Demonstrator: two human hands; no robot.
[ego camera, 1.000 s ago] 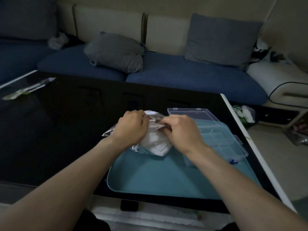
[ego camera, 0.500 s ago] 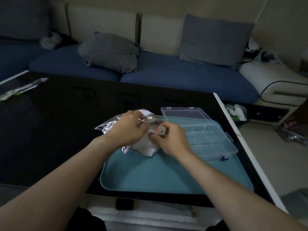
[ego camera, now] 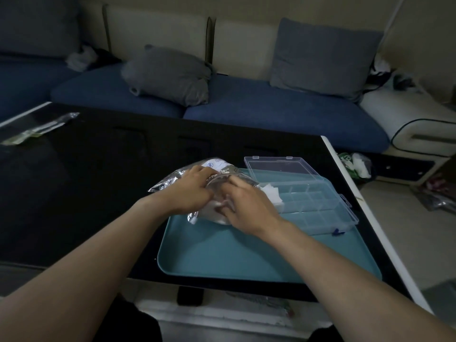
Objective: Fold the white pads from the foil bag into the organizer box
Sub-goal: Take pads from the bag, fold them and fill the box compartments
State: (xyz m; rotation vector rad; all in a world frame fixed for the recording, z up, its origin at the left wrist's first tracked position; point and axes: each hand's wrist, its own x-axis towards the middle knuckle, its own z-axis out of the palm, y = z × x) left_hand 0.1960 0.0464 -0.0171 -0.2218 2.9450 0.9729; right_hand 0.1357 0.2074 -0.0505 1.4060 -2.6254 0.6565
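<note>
1. The left hand (ego camera: 191,191) lies on top of the foil bag (ego camera: 170,183), fingers curled and closed on the crinkled foil near its opening.
2. The right hand (ego camera: 246,206) is just beside the left, fingers bent down onto the white pads (ego camera: 212,213) at the bag's mouth; whether it pinches a pad or only presses on it, I cannot tell.
3. The foil bag sits at the far left corner of a teal tray (ego camera: 246,257), part of it hanging over the tray's edge onto the black table (ego camera: 98,181).
4. Another white pad (ego camera: 272,193) shows past the right hand, touching the near left side of the organizer box (ego camera: 318,206).
5. The organizer box is clear plastic with small divided compartments, and it rests on the right part of the tray with its lid (ego camera: 278,166) swung open toward the far side.
6. A clear wrapper (ego camera: 37,129) lies well apart at the far left of the table.
7. A blue sofa (ego camera: 271,114) with a grey cushion (ego camera: 170,75) stands behind the table.
</note>
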